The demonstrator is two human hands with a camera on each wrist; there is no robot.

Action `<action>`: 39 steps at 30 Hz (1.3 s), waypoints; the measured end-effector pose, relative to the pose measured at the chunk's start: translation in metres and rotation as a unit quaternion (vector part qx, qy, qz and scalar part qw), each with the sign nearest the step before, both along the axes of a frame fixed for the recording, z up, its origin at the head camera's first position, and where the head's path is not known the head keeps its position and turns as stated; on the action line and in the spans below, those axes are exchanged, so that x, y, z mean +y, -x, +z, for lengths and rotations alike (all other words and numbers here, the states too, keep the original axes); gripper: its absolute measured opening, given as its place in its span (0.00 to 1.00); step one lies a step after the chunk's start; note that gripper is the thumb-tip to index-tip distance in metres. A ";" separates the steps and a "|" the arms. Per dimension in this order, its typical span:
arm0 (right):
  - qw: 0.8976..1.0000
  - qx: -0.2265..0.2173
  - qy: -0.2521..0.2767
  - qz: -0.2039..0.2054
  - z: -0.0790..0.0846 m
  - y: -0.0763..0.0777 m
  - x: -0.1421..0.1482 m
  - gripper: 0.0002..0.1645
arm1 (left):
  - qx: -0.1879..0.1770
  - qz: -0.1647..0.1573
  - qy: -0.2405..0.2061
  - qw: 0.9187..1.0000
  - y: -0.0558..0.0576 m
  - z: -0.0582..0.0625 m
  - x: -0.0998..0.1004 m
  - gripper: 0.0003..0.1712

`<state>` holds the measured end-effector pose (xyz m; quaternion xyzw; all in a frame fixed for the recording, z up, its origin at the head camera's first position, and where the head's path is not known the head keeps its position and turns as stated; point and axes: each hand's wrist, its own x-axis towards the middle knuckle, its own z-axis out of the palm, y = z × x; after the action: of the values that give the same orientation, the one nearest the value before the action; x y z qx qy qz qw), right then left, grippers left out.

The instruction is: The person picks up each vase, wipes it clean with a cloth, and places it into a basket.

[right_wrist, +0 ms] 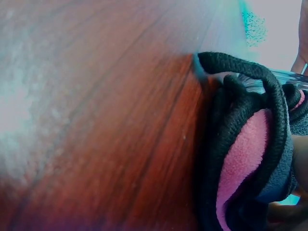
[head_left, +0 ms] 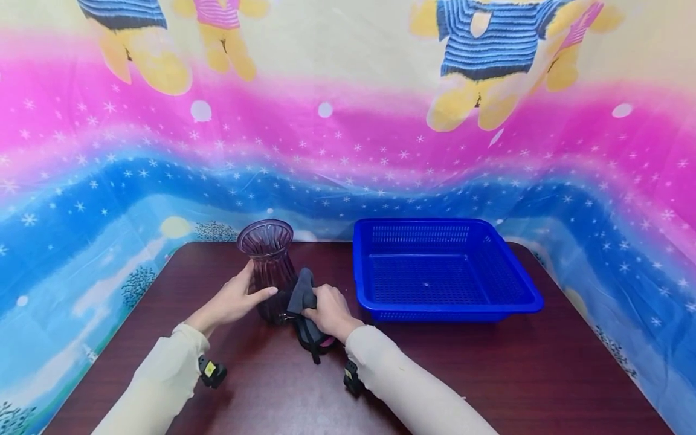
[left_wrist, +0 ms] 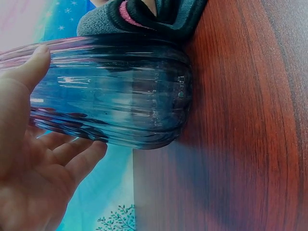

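Note:
A purple-tinted ribbed glass vase (head_left: 266, 266) with a flared rim stands on the table, its base against the wood in the left wrist view. My left hand (head_left: 231, 300) holds it from the left, thumb (left_wrist: 36, 67) across the near side and fingers (left_wrist: 79, 161) behind. On its right, my right hand (head_left: 333, 311) grips a bunched grey cleaning cloth (head_left: 302, 296) against the lower glass. Black edging and a pink side of the cloth (right_wrist: 245, 149) show in the right wrist view, where most of my right hand is hidden.
A blue plastic basket (head_left: 446, 311) with perforated walls sits right of the cloth, toward the table's back edge. The dark red wooden table (head_left: 283, 393) has rounded far corners. A printed fabric backdrop (head_left: 326, 151) rises behind and at both sides.

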<state>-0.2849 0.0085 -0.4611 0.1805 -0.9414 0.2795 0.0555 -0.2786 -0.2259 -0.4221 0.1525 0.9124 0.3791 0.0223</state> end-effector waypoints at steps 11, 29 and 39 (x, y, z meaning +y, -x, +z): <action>0.999 -0.010 -0.034 -0.009 0.000 0.001 0.001 0.11 | 0.001 -0.005 -0.001 1.000 0.001 0.000 0.000 0.58; 1.000 0.001 -0.009 -0.004 0.005 -0.002 0.000 0.07 | 0.004 -0.008 -0.014 1.000 -0.001 0.000 -0.001 0.57; 1.000 0.002 0.013 0.001 0.018 -0.002 -0.002 0.06 | 0.008 -0.009 -0.020 1.000 0.001 -0.002 -0.001 0.57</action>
<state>-0.2832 0.0061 -0.4432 0.1814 -0.9374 0.2913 0.0598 -0.2797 -0.2274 -0.4244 0.1643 0.9034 0.3957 0.0154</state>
